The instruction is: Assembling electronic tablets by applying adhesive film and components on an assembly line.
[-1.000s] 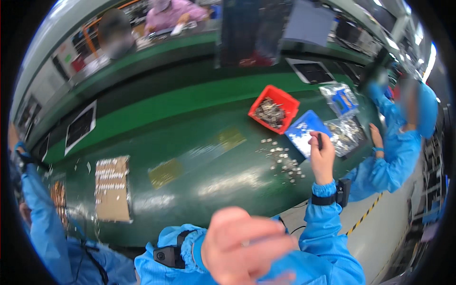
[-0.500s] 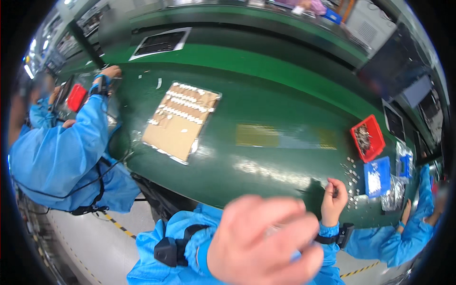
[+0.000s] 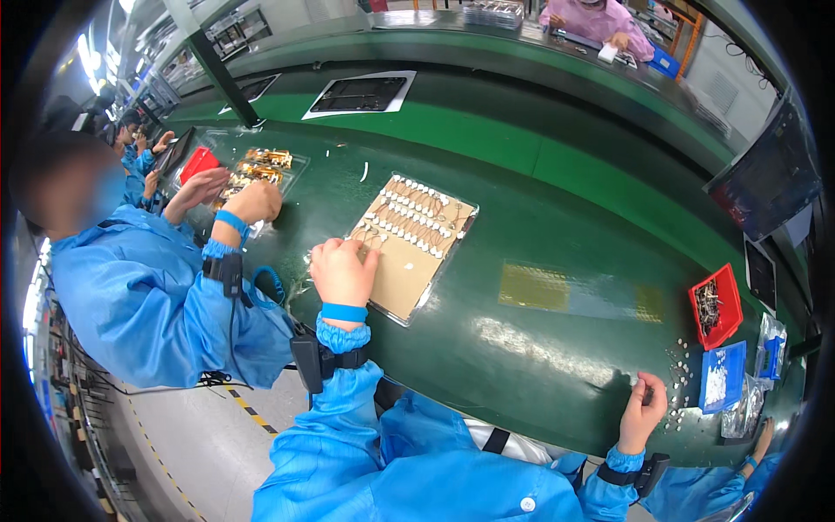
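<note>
At the left edge of a tan board is my left hand, back upward and fingers bent down beside the small white-ended wired parts lying in rows on it. What its fingertips hold, if anything, is hidden. My right hand stays low over the green table at the right, thumb and fingers curled together. I cannot make out what is between them. Small loose pieces lie scattered just right of that hand.
A red bin of small parts and a blue tray with white pieces stand at the right, by a clear plastic bag. Yellowish tape strips cross the table. A co-worker handles gold-coloured parts at the left.
My left hand has gone from close in front of the camera, over the near table edge, to the board's left edge. The view has shifted. My right hand keeps its place by the loose pieces.
</note>
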Demonstrator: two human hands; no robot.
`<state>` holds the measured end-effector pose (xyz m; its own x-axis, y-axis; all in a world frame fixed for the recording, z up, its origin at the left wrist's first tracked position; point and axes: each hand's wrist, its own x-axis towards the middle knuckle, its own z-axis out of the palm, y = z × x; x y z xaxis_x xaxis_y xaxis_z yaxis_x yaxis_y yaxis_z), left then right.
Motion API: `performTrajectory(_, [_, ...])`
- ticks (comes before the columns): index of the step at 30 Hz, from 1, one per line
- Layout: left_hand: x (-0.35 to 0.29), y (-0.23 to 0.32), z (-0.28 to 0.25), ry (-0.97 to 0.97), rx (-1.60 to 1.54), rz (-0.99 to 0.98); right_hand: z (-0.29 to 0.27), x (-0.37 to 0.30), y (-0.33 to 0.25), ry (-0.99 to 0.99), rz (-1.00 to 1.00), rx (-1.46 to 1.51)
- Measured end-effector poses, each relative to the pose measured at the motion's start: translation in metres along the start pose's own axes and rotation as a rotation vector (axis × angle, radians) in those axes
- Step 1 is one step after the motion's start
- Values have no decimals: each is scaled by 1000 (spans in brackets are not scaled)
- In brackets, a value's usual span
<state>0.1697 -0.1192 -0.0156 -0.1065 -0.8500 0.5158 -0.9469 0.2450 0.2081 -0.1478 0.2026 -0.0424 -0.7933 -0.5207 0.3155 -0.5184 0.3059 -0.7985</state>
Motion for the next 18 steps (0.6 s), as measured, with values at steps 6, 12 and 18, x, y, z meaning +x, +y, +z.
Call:
performTrajectory(6, [3,5,1,-59,-26,-45,0,2,-5,-2,-14,-11])
performTrajectory(12, [1,4,7,18,-48,17,0,1,-5,-9,-31,13])
performTrajectory(18, [5,4,15,38,5,108,-1,1,-10,-6,-33,12])
